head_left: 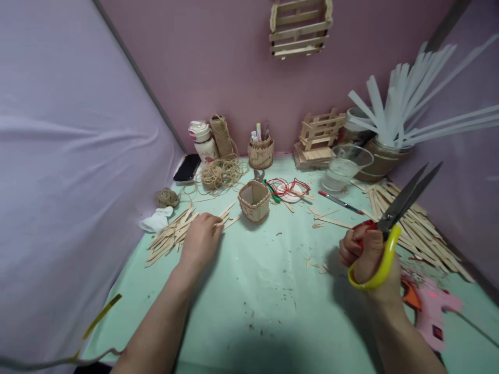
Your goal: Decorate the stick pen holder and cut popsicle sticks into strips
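My right hand grips a pair of scissors with red and yellow handles. Their dark blades point up and right, slightly parted. On the left, my left hand rests on a loose pile of wooden craft sticks, its fingers curled and closed on a stick at the pile's right end. The fingertips are partly hidden. A small box made of wooden sticks stands upright just right of that hand, apart from it.
A pink glue gun lies beside my right forearm. More sticks spread at the right. Behind are twine, red wire, a pen, a clear bowl and a jar of white glue sticks. Wood scraps dot the green tabletop.
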### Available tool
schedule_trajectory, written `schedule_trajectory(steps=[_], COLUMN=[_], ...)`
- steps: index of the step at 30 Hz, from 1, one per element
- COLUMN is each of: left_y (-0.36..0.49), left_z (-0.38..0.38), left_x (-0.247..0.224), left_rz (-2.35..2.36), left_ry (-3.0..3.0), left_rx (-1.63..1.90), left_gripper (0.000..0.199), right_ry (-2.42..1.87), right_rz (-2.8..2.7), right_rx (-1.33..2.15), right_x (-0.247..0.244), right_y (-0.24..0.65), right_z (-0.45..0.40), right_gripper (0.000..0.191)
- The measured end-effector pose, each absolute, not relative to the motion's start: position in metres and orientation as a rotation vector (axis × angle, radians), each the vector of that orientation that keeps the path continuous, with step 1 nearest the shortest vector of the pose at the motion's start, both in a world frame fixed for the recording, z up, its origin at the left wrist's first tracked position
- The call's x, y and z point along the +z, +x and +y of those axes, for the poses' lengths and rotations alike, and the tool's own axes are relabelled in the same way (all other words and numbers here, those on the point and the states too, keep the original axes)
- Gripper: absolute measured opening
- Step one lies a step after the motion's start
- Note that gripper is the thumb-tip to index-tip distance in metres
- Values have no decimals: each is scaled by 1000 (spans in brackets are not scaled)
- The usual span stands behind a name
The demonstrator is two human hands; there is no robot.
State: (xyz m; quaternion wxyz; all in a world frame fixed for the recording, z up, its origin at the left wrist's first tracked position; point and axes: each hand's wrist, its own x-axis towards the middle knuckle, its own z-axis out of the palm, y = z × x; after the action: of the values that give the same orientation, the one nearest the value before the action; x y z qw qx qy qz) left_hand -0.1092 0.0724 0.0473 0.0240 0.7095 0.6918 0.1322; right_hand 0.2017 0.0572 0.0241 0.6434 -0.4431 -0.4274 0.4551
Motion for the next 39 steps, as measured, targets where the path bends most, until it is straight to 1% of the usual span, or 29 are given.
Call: schedule_trajectory(steps=[5,9,11,14,16,19,21,23,26,29,33,36,39], left_y=[-82,-81,-83,-83,-76,-50,-25,2,33,46,45,42,42], left_z=[84,85,82,73,64,51,47,45,46,44,35,31,31], left_x=[40,36,40,50,58,62,60,56,46,35,21,16,18], left_rz=[2180,2217,2200,2082,1868,1400,1171,1058,1033,1071,1104,1116,1115], left_ry=[2202,2190,2141,1910,1688,1336,1130,988,875,851,871,903,896], left_rx=[125,54,110,311,420,440,438,478,607,705,698,676,678], left_gripper=[27,29,27,20,17,14,16,20,28,24,23,25,24], right_ry=[-1005,-985,-979,-974,-974,-972,-962,-948,-937,-985,-1215,-1389,-1567], right_rz=[-842,-826,-819,-797,-788,-799,-814,-837,-875,-930,-1091,-1236,-1419], right_rx=[1053,1076,1084,1092,1093,1103,1136,1166,1187,1216,1253,1362,1458], right_x=[30,33,33,34,36,38,39,40,42,42,39,39,49], right_y=[199,198,198,197,196,196,195,195,196,200,211,222,231], right_z=[56,56,56,56,56,55,54,54,52,43,17,-5,-21], right_gripper=[37,40,41,40,40,41,45,47,47,46,40,44,44])
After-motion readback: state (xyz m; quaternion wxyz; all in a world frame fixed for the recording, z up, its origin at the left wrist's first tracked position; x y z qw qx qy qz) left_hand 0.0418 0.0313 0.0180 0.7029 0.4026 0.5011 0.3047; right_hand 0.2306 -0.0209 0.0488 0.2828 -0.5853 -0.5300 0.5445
